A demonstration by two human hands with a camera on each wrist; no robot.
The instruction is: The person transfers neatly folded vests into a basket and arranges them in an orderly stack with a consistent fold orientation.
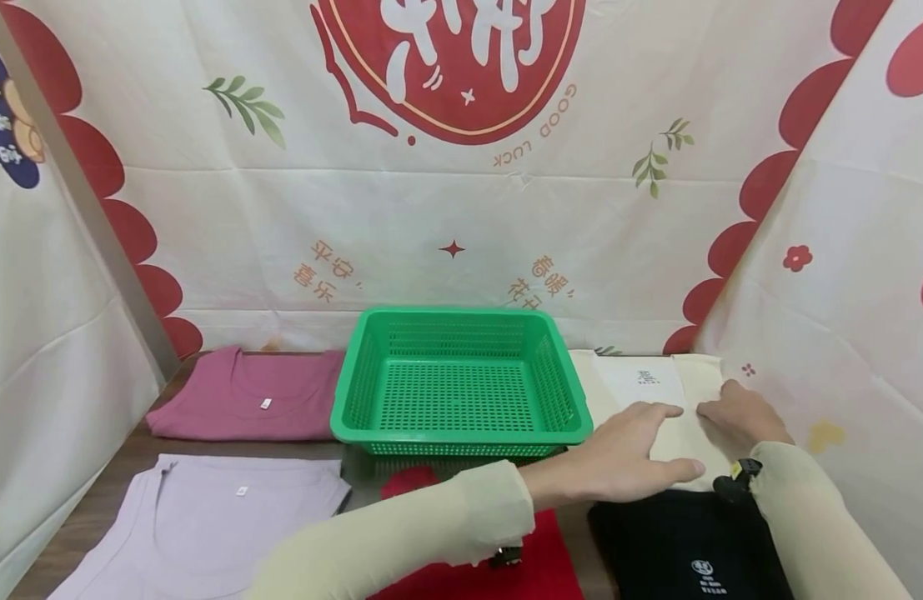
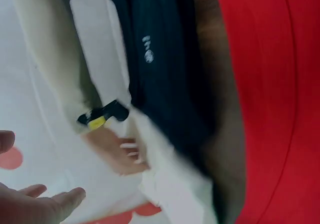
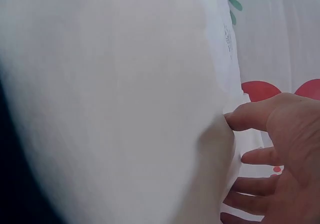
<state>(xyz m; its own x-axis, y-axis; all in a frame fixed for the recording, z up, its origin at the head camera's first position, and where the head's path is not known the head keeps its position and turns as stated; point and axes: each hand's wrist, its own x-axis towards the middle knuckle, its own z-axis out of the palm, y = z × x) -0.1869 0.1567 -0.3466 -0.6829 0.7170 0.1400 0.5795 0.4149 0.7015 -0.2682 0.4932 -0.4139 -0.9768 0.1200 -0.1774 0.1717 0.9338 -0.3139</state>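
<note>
**Cream shirt [image 1: 701, 446] touched at its edge by the right hand [image 1: 746, 414]**

The cream shirt is laid flat and folded to the right of the green basket [image 1: 461, 437], just behind the black shirt [image 1: 679, 542]. Its cloth is plain and smooth, and a whiter panel [image 1: 628, 382] is seen at the neck. Near the right hand, a soft grey shadow is cast on it.

The right edge of the shirt is met by the thumb and fingers of the right hand; whether the cloth is pinched between them cannot be told. The left hand [image 1: 626, 454] is held over the shirt with thumb and fingers spread, and nothing is gripped by it.

On the whiter panel a small dark print is carried, too small to be read. On the black shirt a round white logo [image 1: 702, 567] is printed, with tiny lines under it, also not readable. A small white tag is shown at the neck of the pink shirt [image 1: 288, 412] and of the lilac shirt [image 1: 236, 533]. On the backdrop [image 1: 401, 208], "GOOD LUCK" is written upside down beside a red disc [image 1: 446, 121], and the characters 平安 and 喜乐 are printed lower at the left.
</note>
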